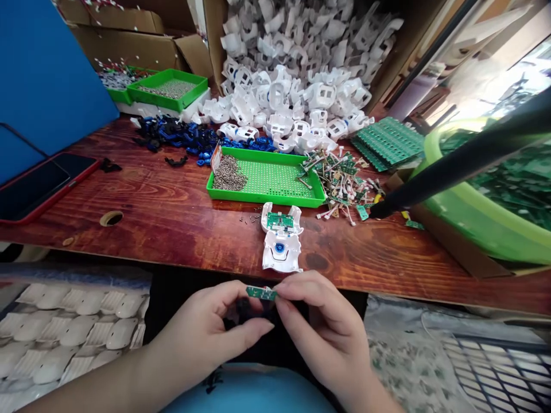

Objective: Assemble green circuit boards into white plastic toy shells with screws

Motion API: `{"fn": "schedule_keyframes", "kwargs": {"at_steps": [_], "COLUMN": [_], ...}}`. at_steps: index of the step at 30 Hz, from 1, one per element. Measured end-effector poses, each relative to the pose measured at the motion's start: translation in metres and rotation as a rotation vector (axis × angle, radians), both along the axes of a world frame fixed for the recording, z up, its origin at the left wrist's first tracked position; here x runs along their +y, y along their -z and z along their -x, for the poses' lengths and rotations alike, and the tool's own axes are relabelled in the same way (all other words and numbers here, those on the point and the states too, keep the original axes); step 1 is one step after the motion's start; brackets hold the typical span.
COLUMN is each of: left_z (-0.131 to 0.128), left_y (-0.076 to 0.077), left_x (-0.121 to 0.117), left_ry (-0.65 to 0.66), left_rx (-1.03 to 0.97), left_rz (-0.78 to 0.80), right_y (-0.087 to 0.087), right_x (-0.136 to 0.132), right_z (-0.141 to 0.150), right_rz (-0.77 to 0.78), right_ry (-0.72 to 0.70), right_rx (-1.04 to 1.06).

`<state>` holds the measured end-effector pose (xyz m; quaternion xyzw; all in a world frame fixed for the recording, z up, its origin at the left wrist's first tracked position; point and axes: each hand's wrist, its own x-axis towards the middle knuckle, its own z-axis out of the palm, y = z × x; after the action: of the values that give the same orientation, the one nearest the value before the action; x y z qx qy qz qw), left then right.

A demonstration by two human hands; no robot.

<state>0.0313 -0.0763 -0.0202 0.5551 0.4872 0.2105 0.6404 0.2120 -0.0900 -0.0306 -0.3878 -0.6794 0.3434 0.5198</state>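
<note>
Two hands, left (pixel 219 324) and right (pixel 321 327), pinch one small green circuit board (pixel 260 293) between their fingertips, just off the table's (pixel 193 244) near edge. Two joined white shell pieces (pixel 281 251) lie beyond it.

Daylight glares in from the upper right, washing out that corner; the tabletop shows soft sheen, the space beneath is dark, and the wide view bends and smears toward its edges

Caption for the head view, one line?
Two hands hold a small green circuit board before an open white housing.
</note>
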Motion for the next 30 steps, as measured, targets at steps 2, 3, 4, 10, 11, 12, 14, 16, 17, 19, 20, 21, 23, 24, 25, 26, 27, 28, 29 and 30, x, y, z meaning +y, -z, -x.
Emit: {"fn": "schedule_keyframes", "kwargs": {"at_steps": [2,3,4,10,11,12,14,16,17,19,20,21,23,24,25,26,27,28,29,30], "left_z": [-0.002,-0.003,-0.004,-0.008,-0.009,-0.009,-0.009,-0.009,-0.009,-0.008,-0.007,-0.007,-0.006,-0.006,-0.006,-0.006,-0.006,-0.006,-0.006,-0.006], "left_y": [-0.002,-0.003,-0.003,-0.003,-0.004,-0.005,-0.008,-0.009,-0.009,-0.007,-0.006,-0.005,-0.002,-0.002,-0.002,-0.002,-0.002,-0.003,-0.003,-0.003], "left_x": [0.001,0.001,0.002,0.003,0.003,0.003,0.002,0.003,0.003,0.003,0.003,0.003,0.002,0.002,0.002,0.002,0.002,0.002,0.002,0.002], "left_ry": [0.016,0.013,0.009,0.023,0.033,0.046,0.073,0.091,0.097,0.1,0.103,0.105,0.108,0.11,0.112,0.113,0.113,0.117,0.119,0.121], "left_rx": [-0.002,-0.006,-0.012,-0.053,-0.04,-0.021,0.023,0.052,0.059,0.06,0.057,0.056,0.057,0.058,0.057,0.055,0.053,0.053,0.055,0.06], "left_rz": [-0.011,-0.025,-0.036,-0.042,-0.038,-0.036,-0.039,-0.043,-0.044,-0.042,-0.033,-0.021,0.017,0.037,0.053,0.068,0.078,0.084,0.082,0.079], "right_y": [0.001,0.001,0.002,0.008,0.009,0.009,0.009,0.008,0.008,0.006,0.006,0.005,0.005,0.005,0.005,0.005,0.006,0.006,0.006,0.006], "right_x": [-0.002,-0.004,-0.005,-0.01,-0.01,-0.011,-0.011,-0.011,-0.01,-0.009,-0.009,-0.008,-0.007,-0.006,-0.006,-0.005,-0.005,-0.005,-0.005,-0.005], "right_z": [-0.001,-0.002,-0.003,-0.008,-0.008,-0.008,-0.008,-0.008,-0.008,-0.009,-0.009,-0.01,-0.011,-0.012,-0.013,-0.013,-0.014,-0.015,-0.015,-0.015], "right_rz": [0.018,0.033,0.05,0.186,0.208,0.225,0.239,0.236,0.233,0.215,0.201,0.186,0.168,0.166,0.169,0.171,0.17,0.168,0.163,0.159], "right_ry": [-0.006,-0.005,-0.002,0.0,-0.005,-0.012,-0.021,-0.018,-0.016,-0.018,-0.023,-0.029,-0.042,-0.05,-0.062,-0.071,-0.079,-0.088,-0.095,-0.1], "right_rx": [0.002,0.003,0.006,0.084,0.102,0.115,0.124,0.11,0.098,0.075,0.065,0.057,0.037,0.027,0.017,0.01,0.004,-0.003,-0.011,-0.023]}}
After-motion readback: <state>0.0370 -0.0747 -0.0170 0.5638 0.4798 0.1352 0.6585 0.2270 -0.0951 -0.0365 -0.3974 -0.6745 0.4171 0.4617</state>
